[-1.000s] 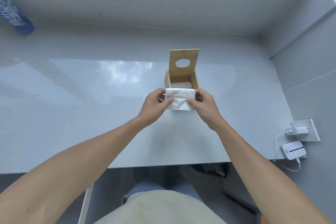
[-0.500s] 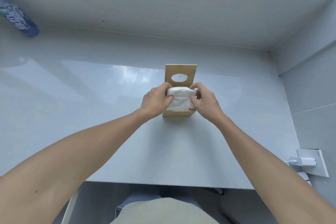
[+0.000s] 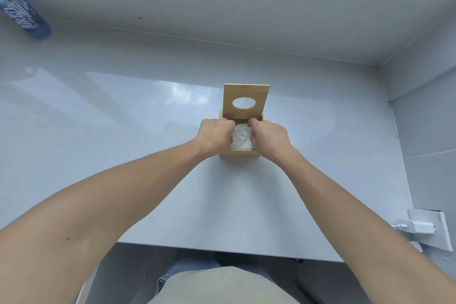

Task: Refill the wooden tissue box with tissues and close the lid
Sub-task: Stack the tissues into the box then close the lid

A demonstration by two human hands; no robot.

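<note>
A small wooden tissue box (image 3: 239, 154) stands on the grey counter, its lid (image 3: 245, 102) with an oval hole hinged up at the back. A white stack of tissues (image 3: 242, 138) sits inside the box opening, its top just below the rim. My left hand (image 3: 215, 136) presses on the stack's left side with fingers curled down into the box. My right hand (image 3: 268, 138) does the same on the right side. Both hands cover the box's side walls.
A blue patterned bottle (image 3: 22, 14) lies at the far left by the back wall. A white charger (image 3: 419, 226) is plugged into a wall socket at the lower right. The grey counter (image 3: 123, 131) ends in a front edge near my body; walls close the back and right.
The tissue stack went from in front of the box, held by both hands, to over the opening and then down inside it. My fingers now push deeper in.
</note>
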